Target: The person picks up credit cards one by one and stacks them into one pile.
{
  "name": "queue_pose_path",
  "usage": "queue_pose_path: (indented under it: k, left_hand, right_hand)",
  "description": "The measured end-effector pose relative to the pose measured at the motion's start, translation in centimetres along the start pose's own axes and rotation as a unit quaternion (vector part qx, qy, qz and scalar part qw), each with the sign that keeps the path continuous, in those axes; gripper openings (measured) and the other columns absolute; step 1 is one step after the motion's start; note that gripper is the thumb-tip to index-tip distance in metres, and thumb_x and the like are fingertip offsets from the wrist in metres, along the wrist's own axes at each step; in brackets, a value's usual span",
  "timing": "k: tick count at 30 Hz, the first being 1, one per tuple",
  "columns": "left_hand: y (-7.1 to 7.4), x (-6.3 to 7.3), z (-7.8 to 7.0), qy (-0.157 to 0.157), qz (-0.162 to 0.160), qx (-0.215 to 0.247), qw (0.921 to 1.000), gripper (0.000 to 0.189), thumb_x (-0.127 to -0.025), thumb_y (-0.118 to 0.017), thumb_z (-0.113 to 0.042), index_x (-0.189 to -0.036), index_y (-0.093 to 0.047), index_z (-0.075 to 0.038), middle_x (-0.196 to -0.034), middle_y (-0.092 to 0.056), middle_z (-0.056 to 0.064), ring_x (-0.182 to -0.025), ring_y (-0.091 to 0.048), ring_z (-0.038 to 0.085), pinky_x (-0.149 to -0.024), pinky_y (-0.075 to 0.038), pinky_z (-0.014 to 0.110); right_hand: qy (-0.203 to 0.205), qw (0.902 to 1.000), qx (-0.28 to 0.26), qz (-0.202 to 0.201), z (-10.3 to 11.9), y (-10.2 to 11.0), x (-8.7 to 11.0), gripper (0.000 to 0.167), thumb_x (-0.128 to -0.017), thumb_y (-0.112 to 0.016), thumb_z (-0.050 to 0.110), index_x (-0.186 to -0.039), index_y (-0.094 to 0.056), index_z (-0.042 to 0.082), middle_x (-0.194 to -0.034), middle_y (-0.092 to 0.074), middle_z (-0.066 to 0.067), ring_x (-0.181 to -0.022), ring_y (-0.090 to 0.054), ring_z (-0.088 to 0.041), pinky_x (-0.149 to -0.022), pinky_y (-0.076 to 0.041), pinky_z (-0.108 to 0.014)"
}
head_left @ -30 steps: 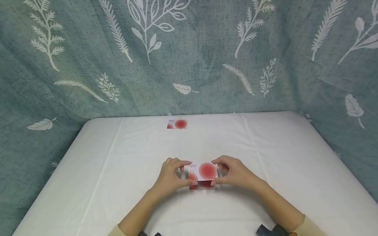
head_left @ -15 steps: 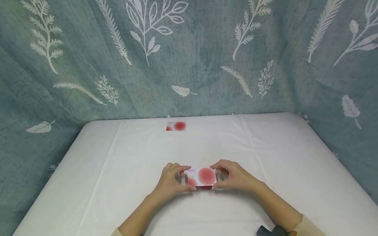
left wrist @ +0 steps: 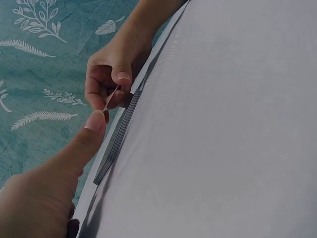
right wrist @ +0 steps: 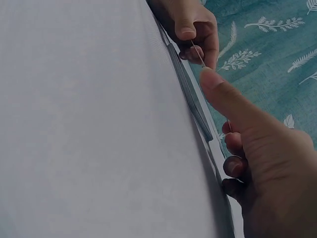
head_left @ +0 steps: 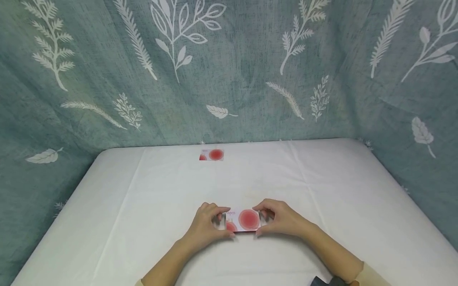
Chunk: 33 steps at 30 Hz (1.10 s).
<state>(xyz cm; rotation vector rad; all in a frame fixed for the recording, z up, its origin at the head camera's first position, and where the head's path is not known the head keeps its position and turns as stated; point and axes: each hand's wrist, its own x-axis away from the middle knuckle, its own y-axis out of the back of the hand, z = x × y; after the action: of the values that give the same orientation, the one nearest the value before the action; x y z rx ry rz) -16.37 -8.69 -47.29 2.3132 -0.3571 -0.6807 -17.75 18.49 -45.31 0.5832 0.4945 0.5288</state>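
My left hand (head_left: 206, 224) and right hand (head_left: 284, 217) pinch opposite ends of one pale card (head_left: 234, 220) with red circles, in the head view. Both wrist views show this card edge-on, as a thin line between the thumbs. Under it, apart from it, a stack of thin cards (left wrist: 121, 131) lies on the table; its layered edge also shows in the right wrist view. From above, the held card hides nearly all of the stack. Fingers behind the card are partly hidden.
A matching card (head_left: 211, 155) lies near the far edge of the white-covered table (head_left: 171, 174). Behind that edge hangs a green leaf-patterned cloth (head_left: 229, 71). A dark object (head_left: 327, 281) sits by the right wrist at the bottom of the head view.
Both hands have brought the held card nearer to the person. It now covers the strip of red-printed stack that showed below it earlier. The head view has shifted slightly.
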Motion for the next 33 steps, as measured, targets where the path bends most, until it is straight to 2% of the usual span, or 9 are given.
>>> queue_pose_path:
  k: [4, 10, 13, 19, 27, 33]
  left_hand:
    - [0.1, 0.1, 0.1, -0.017, 0.006, -0.006, 0.9998, 0.068, -0.057, -0.086, -0.039, -0.115, -0.065, -0.010, -0.082, -0.048, -0.011, -0.086, -0.036, 0.005, -0.076, -0.038, 0.023]
    - [0.5, 1.1, 0.1, 0.008, 0.023, 0.003, 0.9997, 0.067, -0.058, -0.085, -0.042, -0.115, -0.066, -0.012, -0.080, -0.043, -0.016, -0.084, -0.034, 0.003, -0.074, -0.036, 0.021]
    - [0.5, 1.4, 0.2, 0.003, 0.019, 0.002, 0.9998, 0.066, -0.058, -0.084, -0.044, -0.114, -0.067, -0.013, -0.080, -0.043, -0.016, -0.084, -0.034, 0.003, -0.074, -0.035, 0.021]
    - [0.4, 1.0, 0.4, -0.005, 0.026, 0.004, 0.9996, 0.066, -0.060, -0.084, -0.045, -0.114, -0.066, -0.012, -0.081, -0.044, -0.016, -0.085, -0.033, 0.003, -0.075, -0.036, 0.021]
    - [0.2, 0.3, 0.4, 0.008, 0.045, -0.001, 0.9989, 0.067, -0.061, -0.083, -0.045, -0.116, -0.066, -0.012, -0.081, -0.043, -0.016, -0.086, -0.034, 0.004, -0.077, -0.037, 0.023]
    - [0.2, 0.3, 0.4, 0.014, 0.055, -0.004, 0.9984, 0.067, -0.062, -0.083, -0.045, -0.117, -0.065, -0.010, -0.081, -0.042, -0.017, -0.086, -0.034, 0.004, -0.077, -0.037, 0.023]
  right_hand:
    - [0.003, 0.9999, -0.008, 0.007, -0.5, -0.1, 0.1, 0.051, -0.064, -0.086, 0.028, -0.107, -0.064, 0.010, -0.077, -0.052, -0.002, -0.068, -0.045, -0.017, -0.060, -0.039, -0.018]
    - [-0.002, 0.9995, -0.017, 0.027, -0.8, -0.9, 0.3, 0.053, -0.065, -0.085, 0.037, -0.108, -0.064, 0.014, -0.079, -0.052, 0.002, -0.070, -0.045, -0.011, -0.059, -0.039, -0.018]
    - [0.001, 0.9995, -0.004, 0.030, -0.9, -1.1, 0.2, 0.054, -0.064, -0.085, 0.039, -0.108, -0.064, 0.016, -0.079, -0.051, 0.003, -0.070, -0.045, -0.010, -0.059, -0.039, -0.017]
    - [0.001, 0.9993, 0.019, 0.034, -0.8, -0.7, 0.1, 0.056, -0.063, -0.085, 0.040, -0.108, -0.064, 0.015, -0.079, -0.052, 0.004, -0.070, -0.044, -0.006, -0.060, -0.039, -0.016]
    - [-0.001, 0.9986, 0.037, 0.038, -1.0, 0.0, 0.1, 0.056, -0.063, -0.084, 0.041, -0.109, -0.065, 0.013, -0.080, -0.052, 0.005, -0.071, -0.044, -0.005, -0.061, -0.040, -0.016]
    - [0.017, 0.9981, 0.047, 0.034, -1.3, 0.0, 0.1, 0.055, -0.065, -0.084, 0.041, -0.108, -0.066, 0.010, -0.079, -0.053, 0.005, -0.071, -0.045, -0.005, -0.061, -0.040, -0.016]
